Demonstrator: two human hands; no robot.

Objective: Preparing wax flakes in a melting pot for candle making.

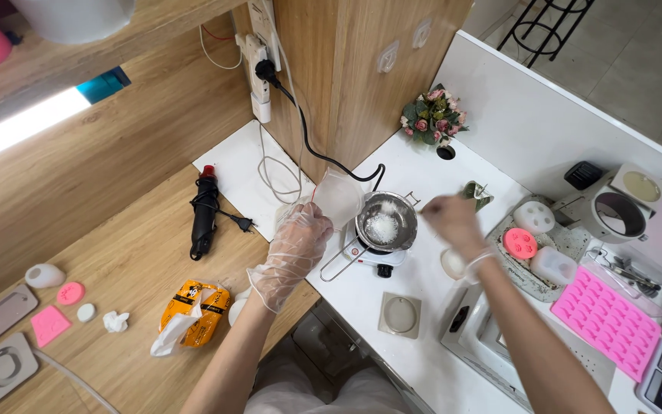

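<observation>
Nearest to me are the two forearms, rising from the bottom edge. I go from the left: on the wooden table lie flat grey and pink moulds, a crumpled orange packet and a black heat gun. My left hand, in a thin wrinkled transparent glove, has its fingers curled around a clear plastic bag, tilted over the small steel pot. The pot holds white grainy flakes and sits on a little white hot plate on the white counter. My right hand is blurred just right of the pot; I cannot tell its grip. Further right sits a bumpy pink silicone mould.
</observation>
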